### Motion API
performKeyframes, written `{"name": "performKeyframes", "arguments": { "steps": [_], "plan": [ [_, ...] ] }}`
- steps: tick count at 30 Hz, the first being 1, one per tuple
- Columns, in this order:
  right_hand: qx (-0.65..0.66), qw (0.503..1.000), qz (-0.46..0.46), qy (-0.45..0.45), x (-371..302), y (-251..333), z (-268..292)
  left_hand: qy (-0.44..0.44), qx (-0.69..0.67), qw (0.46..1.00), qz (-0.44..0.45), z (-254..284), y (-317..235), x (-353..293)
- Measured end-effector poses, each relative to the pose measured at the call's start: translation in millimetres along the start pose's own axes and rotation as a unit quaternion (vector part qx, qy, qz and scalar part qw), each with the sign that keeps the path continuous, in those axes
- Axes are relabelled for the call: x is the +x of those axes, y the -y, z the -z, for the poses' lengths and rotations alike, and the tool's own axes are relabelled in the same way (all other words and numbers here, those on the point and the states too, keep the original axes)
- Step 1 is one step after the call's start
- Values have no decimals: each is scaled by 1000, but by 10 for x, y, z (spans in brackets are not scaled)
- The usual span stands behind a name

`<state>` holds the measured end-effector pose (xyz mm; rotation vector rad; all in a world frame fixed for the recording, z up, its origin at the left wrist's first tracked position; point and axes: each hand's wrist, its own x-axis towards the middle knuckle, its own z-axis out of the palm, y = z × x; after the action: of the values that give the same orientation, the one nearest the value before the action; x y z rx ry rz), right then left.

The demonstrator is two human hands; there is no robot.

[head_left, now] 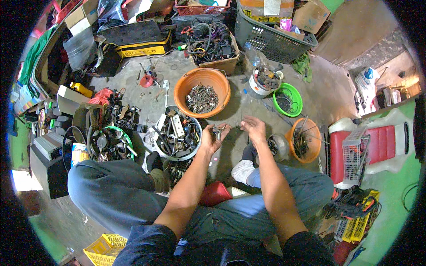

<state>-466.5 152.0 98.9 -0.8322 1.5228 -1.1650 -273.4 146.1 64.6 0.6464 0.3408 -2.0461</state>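
Note:
My left hand (214, 140) is turned palm up in front of me, with a few small dark metal pieces (217, 130) held at the fingers. Just to its right, my right hand (254, 128) is closed in a pinch; whatever lies between the fingertips is too small to make out. The two hands are a short gap apart. Beyond them stands an orange bucket (179, 91) with a heap of small metal pieces (203, 98) at its bottom. Near my left hand is a round pale tub (194, 155) full of mixed metal and black parts.
A bright green basin (297, 105), a white bucket of scrap (257, 91) and an orange tub with rods (316, 137) stand to the right. A cardboard box of cables (228, 64) and a grey crate (266, 42) are behind. Piled parts and a toolbox (146, 49) lie left.

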Motion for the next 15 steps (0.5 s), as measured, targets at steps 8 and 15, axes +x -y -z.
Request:
{"name": "performKeyframes", "arguments": {
  "steps": [8, 15],
  "plan": [
    [-64, 970, -25, 231, -163, 249, -259, 51, -17, 998, -33, -140, -37, 41],
    [-96, 968, -55, 223, -130, 358, -236, 48, -12, 998, -47, -147, -61, 162]
  ]
}}
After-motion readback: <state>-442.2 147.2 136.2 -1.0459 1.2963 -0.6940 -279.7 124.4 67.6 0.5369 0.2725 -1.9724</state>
